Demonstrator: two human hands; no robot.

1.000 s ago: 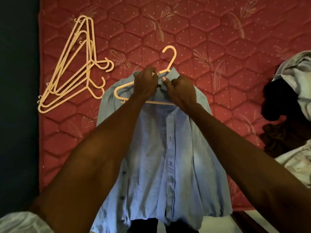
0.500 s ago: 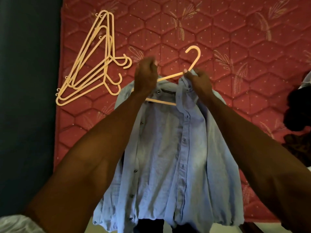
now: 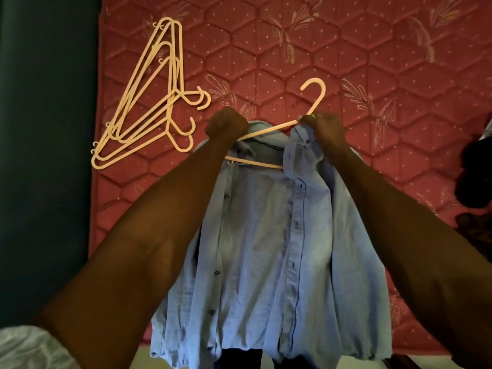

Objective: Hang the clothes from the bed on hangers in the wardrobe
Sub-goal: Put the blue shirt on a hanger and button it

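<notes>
- Shirt (image 3: 269, 249), light blue, button-front, held up over the near edge of the bed, hem dangling down toward the floor (front placket hanging open at the top, buttons showing down both edges).
- Hanger (image 3: 269, 130), pale peach plastic, partway inside the collar: one slanted arm crossing the open neck, bottom bar visible just below the collar, hook sticking up and to the right, clear of the fabric.
- Left hand (image 3: 226, 126) curled tight at the left side of the collar, gripping shirt fabric there, right where the hanger arm passes (can't tell if the arm itself is in the grip too).
- Right hand (image 3: 323, 129) closed on the right collar edge and pinching the hanger at the base of the hook, fingers bunched over both.
- Spare hangers (image 3: 149, 102), same peach colour, lying in a loose stack on the bed to the left, well apart from the shirt.
- Bed cover (image 3: 372, 62) red, quilted in hexagons with a leafy print.
- Dark clothes (image 3: 474, 177) piled at the right edge, mostly cut off.
</notes>
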